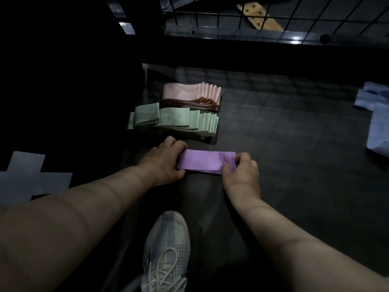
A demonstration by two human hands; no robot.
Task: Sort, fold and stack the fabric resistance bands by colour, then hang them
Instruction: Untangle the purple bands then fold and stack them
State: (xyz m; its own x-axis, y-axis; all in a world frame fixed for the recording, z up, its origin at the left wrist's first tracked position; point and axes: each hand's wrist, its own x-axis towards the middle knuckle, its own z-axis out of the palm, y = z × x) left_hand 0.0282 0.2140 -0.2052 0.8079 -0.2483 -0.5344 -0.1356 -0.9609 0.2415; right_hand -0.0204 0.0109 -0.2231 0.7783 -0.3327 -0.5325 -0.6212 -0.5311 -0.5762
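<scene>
Purple band stack point(207, 162): lies flat on the dark floor point(294, 144), nearest us, just before the green stack point(179, 121) and pink stack point(189, 95).
Left hand point(168, 159): grips its left end.
Right hand point(240, 171): pinches the layered right end.
Handling: we judge it light, soft and floppy, so we hold both ends.
Texture: matte fabric, flat folded loops, stepped edges.

Dark floor point(284, 144) carries pink stack point(189, 94), green stack point(174, 121), purple stack point(206, 162).

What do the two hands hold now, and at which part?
Both hold the purple band stack: the left hand grips its left end, and the right hand pinches its right end, at the folded edges.
</scene>
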